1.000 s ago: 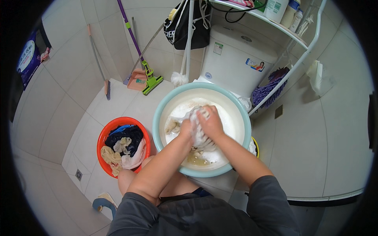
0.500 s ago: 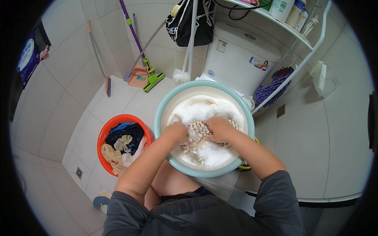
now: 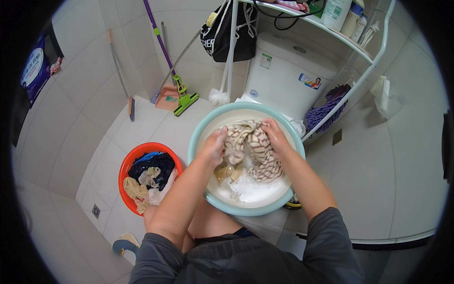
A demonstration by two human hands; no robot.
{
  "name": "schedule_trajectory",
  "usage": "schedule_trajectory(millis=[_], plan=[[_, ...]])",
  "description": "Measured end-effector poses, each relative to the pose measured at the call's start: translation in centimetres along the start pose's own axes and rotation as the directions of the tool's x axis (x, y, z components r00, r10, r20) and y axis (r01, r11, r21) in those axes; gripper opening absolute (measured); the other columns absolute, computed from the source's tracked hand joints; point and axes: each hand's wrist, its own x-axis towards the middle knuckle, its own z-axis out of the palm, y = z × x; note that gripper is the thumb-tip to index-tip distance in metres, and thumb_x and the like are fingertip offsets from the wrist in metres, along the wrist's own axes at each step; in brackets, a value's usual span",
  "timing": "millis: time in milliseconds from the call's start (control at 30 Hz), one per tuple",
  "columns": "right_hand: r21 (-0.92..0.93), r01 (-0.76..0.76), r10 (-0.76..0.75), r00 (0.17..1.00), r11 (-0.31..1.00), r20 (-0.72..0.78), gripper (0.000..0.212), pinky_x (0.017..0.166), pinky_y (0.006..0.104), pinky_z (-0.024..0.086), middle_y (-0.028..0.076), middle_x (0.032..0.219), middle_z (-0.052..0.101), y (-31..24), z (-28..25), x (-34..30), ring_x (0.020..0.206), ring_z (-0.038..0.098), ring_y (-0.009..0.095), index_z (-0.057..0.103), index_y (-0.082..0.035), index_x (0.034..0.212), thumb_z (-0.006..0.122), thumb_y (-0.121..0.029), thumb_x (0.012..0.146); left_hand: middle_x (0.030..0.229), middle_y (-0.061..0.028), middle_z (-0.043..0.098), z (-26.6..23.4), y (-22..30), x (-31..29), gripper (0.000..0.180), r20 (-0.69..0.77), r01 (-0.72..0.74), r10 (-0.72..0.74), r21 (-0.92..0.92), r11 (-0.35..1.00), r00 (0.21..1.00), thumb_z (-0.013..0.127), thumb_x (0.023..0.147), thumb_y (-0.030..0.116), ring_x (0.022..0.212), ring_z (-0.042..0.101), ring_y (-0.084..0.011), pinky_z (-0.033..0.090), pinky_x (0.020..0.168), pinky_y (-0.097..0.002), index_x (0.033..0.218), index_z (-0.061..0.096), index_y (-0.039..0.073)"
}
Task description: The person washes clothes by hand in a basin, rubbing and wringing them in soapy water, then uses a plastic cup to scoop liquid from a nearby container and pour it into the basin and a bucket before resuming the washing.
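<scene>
Two hands: I see my left hand (image 3: pixel 215 144) and right hand (image 3: pixel 275 136) both clenched on the striped cloth (image 3: pixel 253 146).
Cloth: it hangs between them, above soapy water in the pale green basin (image 3: pixel 198 137).
Long way: top down toward me.
Nearer hand: neither.
Beside: orange tub (image 3: pixel 130 163) of clothes on the floor.

Bright, even indoor light; soft shadows; sharp centre; strong fisheye bending and black vignette at edges.

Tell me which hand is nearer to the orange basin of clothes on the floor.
Left. The left hand grips the striped cloth on the side of the wash basin facing the orange basin; the right hand holds the cloth's far side.
</scene>
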Motion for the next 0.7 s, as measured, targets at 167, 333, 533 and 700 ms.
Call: schedule_trajectory(millis=[167,333,533,700], plan=[[-0.679,0.448,-0.542,0.836,0.582,0.086,0.046,0.088,0.0325,0.042,0.014,0.111,0.048,3.6,3.9,-1.2,0.100,0.052,0.027,0.049,-0.002,0.118,0.062,-0.025,0.080,0.092,-0.0089,0.057,5.5,0.6,-1.0,0.034,-0.248,-0.161,0.102,-0.231,0.960,0.963,0.039,0.094,0.036,0.089,0.057,-0.0220,0.051,0.072,-0.0370,0.110,0.044,0.007],[-0.728,0.395,-0.524,0.850,0.560,0.058,0.039,0.086,0.0374,0.042,0.020,0.106,0.048,3.1,5.7,-2.1,0.096,0.052,0.036,0.054,-0.001,0.110,0.059,-0.027,0.082,0.083,-0.0106,0.056,5.9,0.4,-2.1,0.024,-0.192,-0.064,0.016,-0.250,0.966,0.981,0.046,0.091,0.028,0.066,0.056,-0.0211,0.047,0.051,-0.0331,0.100,0.051,0.006],[-0.681,0.149,-0.304,0.946,0.716,-0.112,0.035,0.084,0.0387,0.043,0.020,0.106,0.052,3.8,5.2,-0.4,0.101,0.051,0.036,0.053,-0.002,0.109,0.050,-0.028,0.087,0.078,-0.0097,0.055,5.6,-1.2,-1.8,0.023,-0.266,-0.112,0.107,-0.003,0.994,0.958,0.044,0.090,0.025,0.061,0.054,-0.0195,0.044,0.045,-0.0345,0.095,0.052,0.005],[-0.782,0.372,-0.470,0.875,0.500,0.117,0.023,0.078,0.0413,0.043,0.017,0.093,0.051,3.2,6.7,-3.9,0.089,0.053,0.038,0.056,-0.011,0.103,0.051,-0.020,0.082,0.081,-0.0108,0.057,5.9,1.3,-4.2,0.031,-0.148,0.124,-0.161,-0.233,0.965,0.976,0.034,0.092,0.032,0.069,0.055,-0.0188,0.046,0.058,-0.0362,0.095,0.051,0.006]])
